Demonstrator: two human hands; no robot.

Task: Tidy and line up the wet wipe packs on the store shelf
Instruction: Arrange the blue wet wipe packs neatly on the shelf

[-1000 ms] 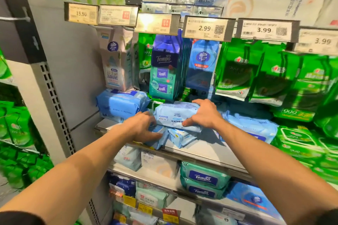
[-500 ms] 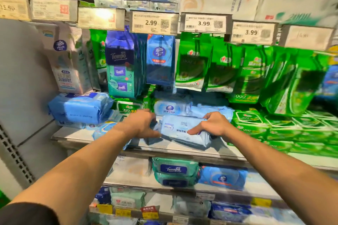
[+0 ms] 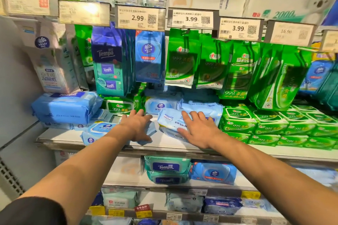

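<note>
A pale blue wet wipe pack (image 3: 169, 120) lies tilted on the white shelf (image 3: 164, 144), leaning on another pale blue pack (image 3: 203, 108) behind it. My right hand (image 3: 198, 129) rests flat on it with fingers spread. My left hand (image 3: 136, 126) lies open over a small blue pack (image 3: 150, 130) near the shelf's front. More small blue packs (image 3: 98, 129) lie loose to the left of that hand. A large blue Tempo pack (image 3: 64, 107) sits at the far left.
Green 999 packs (image 3: 270, 124) are stacked in rows to the right. Green and blue packs (image 3: 181, 60) hang above from hooks under price tags (image 3: 139, 17). A grey side panel (image 3: 16, 97) bounds the left. Lower shelves hold Tempo packs (image 3: 167, 167).
My view shifted right along the shelf. The pale blue pack moved right and back against the other blue pack. Both hands loosened from gripping to lying flat with fingers spread.
</note>
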